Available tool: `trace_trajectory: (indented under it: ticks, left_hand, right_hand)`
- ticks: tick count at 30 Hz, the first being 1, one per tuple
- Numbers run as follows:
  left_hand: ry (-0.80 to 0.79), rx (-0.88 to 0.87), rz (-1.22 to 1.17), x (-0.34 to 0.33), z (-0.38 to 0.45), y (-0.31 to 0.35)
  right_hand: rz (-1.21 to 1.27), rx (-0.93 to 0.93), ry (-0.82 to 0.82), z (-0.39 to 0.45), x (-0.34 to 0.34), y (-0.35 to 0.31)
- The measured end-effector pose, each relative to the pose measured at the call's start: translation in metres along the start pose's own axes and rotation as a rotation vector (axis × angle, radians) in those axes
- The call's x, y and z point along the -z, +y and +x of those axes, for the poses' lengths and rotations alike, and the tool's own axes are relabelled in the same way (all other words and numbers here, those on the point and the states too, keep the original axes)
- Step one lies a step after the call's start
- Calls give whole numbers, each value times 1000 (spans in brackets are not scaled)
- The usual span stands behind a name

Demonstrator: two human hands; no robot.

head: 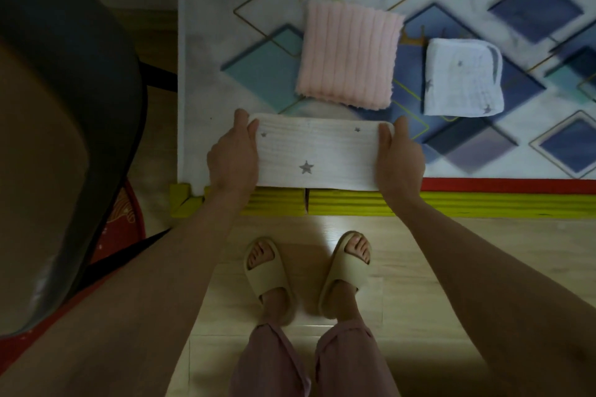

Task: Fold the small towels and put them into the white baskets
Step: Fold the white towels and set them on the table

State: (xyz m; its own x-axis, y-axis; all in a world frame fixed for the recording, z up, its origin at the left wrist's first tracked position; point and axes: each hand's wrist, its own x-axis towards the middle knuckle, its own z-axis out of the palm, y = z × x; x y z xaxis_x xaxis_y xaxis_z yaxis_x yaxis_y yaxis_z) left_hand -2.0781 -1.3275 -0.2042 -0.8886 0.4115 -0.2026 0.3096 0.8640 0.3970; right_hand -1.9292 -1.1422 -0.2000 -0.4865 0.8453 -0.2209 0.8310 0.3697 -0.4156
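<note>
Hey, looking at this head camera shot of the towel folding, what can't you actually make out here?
- White baskets: none in the head view, so they lie outside the frame.
- Star towel: left hand and right hand cover its ends; layer count unclear.
- Folded white towel: underside layers hidden.
- Dark object at left: cut off, too dim to identify.
- Patterned mat: right part blurred, cut off.

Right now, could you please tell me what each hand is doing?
Left hand: grips the left end of the star towel.
Right hand: grips its right end.
</note>
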Motion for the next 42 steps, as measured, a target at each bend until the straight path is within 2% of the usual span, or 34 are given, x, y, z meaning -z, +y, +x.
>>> trace_trajectory:
  ticks: [6, 8, 10, 11, 13, 15, 17, 19, 21, 25, 29, 34, 37, 39, 40, 42]
  left_hand:
    - [51, 2, 92, -15, 4, 6]
    - [64, 2, 100, -14, -5, 5]
    - [137, -1, 105, -10, -14, 5]
    - [167, -65, 99, -8, -18, 8]
    - [134, -338, 93, -7, -27, 18]
    - [-27, -577, 138, -11, -33, 33]
    - [-197, -651, 244, -20, -34, 48]
    - [-286, -631, 311, -33, -33, 54]
    - [-309, -608, 336, -42, -32, 50]
    - [-316, -637, 363, -49, -30, 44]
    - [-299, -635, 388, -50, -29, 44]
    - [-325, -637, 374, -47, -29, 45]
    - [-363, -625, 371, -43, -29, 47]
    - [-392, -636, 368, -38, -27, 48]
    - [-385, -643, 344, -34, -26, 47]
    - [-321, -601, 216, -20, -23, 42]
  right_hand:
    - [-165, -2, 42, 11, -12, 2]
    - [-110, -7, 41, 7, -8, 2]
    - [73, -4, 27, 0, 1, 4]
    - [184, -17, 10, -4, 8, 8]
    - [422, -117, -46, -9, 23, 17]
    - [632, -292, -137, -14, 36, 25]
    - [717, -433, -254, -21, 45, 30]
    - [734, -471, -368, -27, 48, 31]
    - [692, -432, -456, -28, 49, 30]
    - [408, -281, -524, -24, 50, 31]
    - [389, -245, -545, -32, 46, 30]
    - [104, -95, -518, -32, 48, 40]
    - [73, -98, -479, -33, 48, 37]
    - [94, -120, -336, -34, 48, 29]
    - [80, -95, -213, -36, 46, 23]
    - [46, 82, 0, -43, 40, 6]
